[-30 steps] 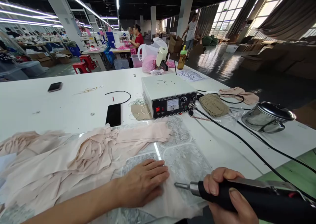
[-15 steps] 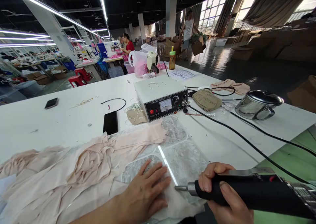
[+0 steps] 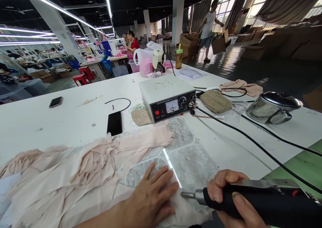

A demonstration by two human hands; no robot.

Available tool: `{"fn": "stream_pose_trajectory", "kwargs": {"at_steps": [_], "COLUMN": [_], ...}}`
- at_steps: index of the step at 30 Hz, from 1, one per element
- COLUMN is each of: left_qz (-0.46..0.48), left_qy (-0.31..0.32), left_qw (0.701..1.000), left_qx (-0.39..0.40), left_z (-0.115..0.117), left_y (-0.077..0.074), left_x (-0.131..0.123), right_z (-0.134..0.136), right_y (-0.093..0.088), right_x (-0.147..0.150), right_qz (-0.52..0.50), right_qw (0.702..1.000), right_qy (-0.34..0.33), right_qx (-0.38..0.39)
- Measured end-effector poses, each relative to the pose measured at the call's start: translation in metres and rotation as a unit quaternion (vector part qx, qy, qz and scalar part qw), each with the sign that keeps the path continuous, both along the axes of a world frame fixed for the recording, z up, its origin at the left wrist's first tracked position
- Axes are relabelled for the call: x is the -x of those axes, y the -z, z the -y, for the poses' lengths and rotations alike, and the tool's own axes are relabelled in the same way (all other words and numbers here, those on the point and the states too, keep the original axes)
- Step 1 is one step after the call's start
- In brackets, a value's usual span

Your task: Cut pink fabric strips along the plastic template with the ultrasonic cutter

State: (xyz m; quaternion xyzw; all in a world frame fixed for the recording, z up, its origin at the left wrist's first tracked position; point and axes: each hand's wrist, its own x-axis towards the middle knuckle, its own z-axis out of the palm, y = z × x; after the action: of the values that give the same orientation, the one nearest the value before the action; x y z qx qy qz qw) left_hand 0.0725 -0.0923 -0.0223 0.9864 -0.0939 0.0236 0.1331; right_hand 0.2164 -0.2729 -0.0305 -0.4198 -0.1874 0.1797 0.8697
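Pink fabric point(image 3: 83, 174) under flat left hand point(image 3: 153, 197) (right hand point(image 3: 233, 201) grips tool point(image 3: 251, 204)).

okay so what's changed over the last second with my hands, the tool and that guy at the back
The person at the back has picked up a cardboard box and turned right. Your left hand still presses the pale fabric, fingers now slightly spread; your right hand keeps gripping the black handheld tool, tip beside the left fingers.

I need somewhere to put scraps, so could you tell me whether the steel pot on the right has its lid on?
Lid on. The steel pot stands upright, its lid covering the rim.
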Motion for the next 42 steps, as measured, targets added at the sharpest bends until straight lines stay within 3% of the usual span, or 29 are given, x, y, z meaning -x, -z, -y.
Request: {"fn": "stream_pose_trajectory", "kwargs": {"at_steps": [6, 13, 28, 42], "left_qz": [-0.002, -0.012, 0.023, 0.028], "left_qy": [-0.015, -0.012, 0.004, -0.002], "left_qw": [1.0, 1.0, 0.999, 0.999], "left_qx": [0.005, -0.014, -0.031, -0.015], "left_z": [0.0, 0.0, 0.001, -0.001], "left_y": [0.002, 0.004, 0.004, 0.007], "left_x": [0.001, 0.002, 0.001, 0.001], "right_z": [0.0, -0.017, -0.046, -0.045], "right_y": [-0.001, -0.006, -0.004, -0.001], "right_x": [-0.002, -0.01, -0.01, -0.012], "right_qz": [-0.008, 0.015, 0.059, 0.063], "right_qw": [1.0, 0.996, 0.993, 0.993], "right_qy": [0.01, 0.087, 0.087, 0.091], "right_qx": [0.002, -0.033, -0.047, -0.043]}}
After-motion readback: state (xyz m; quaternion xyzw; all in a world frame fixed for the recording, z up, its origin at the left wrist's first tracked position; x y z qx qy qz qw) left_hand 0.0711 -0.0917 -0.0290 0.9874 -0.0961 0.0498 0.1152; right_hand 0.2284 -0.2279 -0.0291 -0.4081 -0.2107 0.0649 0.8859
